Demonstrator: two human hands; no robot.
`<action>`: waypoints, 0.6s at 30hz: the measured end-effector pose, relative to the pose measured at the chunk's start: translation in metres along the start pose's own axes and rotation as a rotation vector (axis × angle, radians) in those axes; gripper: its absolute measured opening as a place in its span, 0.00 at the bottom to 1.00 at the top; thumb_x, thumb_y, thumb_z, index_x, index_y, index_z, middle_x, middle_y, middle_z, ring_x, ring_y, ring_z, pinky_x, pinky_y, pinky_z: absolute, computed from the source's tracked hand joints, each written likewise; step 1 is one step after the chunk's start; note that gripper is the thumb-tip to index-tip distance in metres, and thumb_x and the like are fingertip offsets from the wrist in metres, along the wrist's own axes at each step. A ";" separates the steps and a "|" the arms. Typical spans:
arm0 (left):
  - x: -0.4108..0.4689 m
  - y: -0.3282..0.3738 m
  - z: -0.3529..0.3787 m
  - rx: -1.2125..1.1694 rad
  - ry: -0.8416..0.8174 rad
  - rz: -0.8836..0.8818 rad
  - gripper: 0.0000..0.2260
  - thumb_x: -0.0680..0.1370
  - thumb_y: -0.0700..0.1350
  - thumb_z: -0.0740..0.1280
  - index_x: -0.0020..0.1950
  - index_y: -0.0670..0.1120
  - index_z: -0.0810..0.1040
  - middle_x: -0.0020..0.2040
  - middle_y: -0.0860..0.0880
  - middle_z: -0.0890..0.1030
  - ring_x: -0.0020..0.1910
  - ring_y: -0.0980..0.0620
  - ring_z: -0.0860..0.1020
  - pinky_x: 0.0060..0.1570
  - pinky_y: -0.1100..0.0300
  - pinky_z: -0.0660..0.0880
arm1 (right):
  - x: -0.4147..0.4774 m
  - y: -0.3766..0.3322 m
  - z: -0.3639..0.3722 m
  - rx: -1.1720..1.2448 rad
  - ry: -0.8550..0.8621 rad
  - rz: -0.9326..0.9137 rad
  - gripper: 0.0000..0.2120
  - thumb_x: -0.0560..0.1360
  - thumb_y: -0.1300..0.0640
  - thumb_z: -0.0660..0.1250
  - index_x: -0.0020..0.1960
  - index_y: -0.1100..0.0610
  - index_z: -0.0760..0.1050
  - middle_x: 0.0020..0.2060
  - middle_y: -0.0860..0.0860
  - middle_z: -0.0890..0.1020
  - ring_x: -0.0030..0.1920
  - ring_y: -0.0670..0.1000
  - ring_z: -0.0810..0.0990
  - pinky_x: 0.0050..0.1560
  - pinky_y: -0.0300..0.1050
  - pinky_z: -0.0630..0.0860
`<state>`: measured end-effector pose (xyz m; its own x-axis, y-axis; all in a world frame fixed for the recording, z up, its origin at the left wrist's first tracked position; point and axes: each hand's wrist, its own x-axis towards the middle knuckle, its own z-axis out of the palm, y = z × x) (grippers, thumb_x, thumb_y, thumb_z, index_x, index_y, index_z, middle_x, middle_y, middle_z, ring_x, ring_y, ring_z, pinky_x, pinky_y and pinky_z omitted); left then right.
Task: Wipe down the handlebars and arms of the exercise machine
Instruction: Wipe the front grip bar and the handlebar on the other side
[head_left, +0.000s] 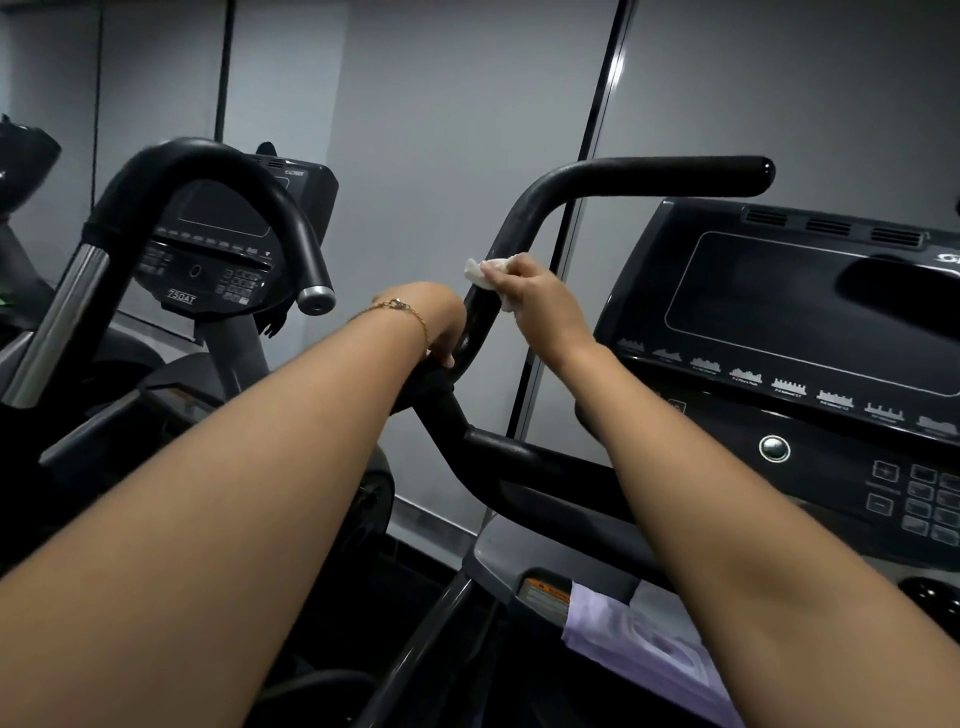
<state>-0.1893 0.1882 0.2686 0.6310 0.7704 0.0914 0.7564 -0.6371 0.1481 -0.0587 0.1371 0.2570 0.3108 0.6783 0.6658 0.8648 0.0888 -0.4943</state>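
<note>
Matt black handlebar (524, 218), crumpled white paper wipe (485, 271), glossy plastic console (810, 291).

The far wall (441, 130) is made of plain grey panels, dimly and evenly lit. A thin dark seam (224, 67) runs upright at far left, and a glossy dark strip (602, 104) slants up the middle. A pale skirting (431, 519) meets the dark floor (405, 571). At left a neighbouring machine stands against the wall, its console (208, 249) marked 750AT, with a chrome post (62, 322) beside it.
</note>
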 end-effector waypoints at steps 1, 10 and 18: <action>0.000 0.001 0.000 0.003 0.000 -0.006 0.14 0.77 0.49 0.67 0.39 0.42 0.68 0.35 0.48 0.72 0.59 0.43 0.76 0.62 0.51 0.71 | 0.006 -0.003 -0.006 0.013 0.017 -0.004 0.11 0.77 0.49 0.60 0.51 0.52 0.78 0.40 0.38 0.75 0.40 0.40 0.72 0.45 0.39 0.65; 0.007 0.002 0.003 0.042 0.003 -0.055 0.16 0.77 0.51 0.66 0.39 0.42 0.66 0.36 0.47 0.72 0.54 0.45 0.76 0.61 0.52 0.70 | -0.014 -0.008 -0.001 0.181 0.001 0.078 0.13 0.75 0.43 0.63 0.40 0.51 0.73 0.37 0.39 0.77 0.40 0.42 0.75 0.44 0.41 0.68; 0.003 0.003 0.004 0.050 0.049 -0.054 0.14 0.76 0.51 0.67 0.40 0.44 0.67 0.35 0.48 0.71 0.47 0.47 0.73 0.56 0.55 0.70 | -0.023 -0.010 0.014 0.223 0.115 0.024 0.07 0.78 0.59 0.63 0.50 0.58 0.80 0.41 0.42 0.77 0.42 0.41 0.75 0.44 0.32 0.71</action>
<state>-0.1850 0.1885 0.2655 0.5810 0.8029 0.1333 0.7973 -0.5944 0.1049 -0.0796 0.1310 0.2390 0.3840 0.5960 0.7052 0.7524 0.2408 -0.6131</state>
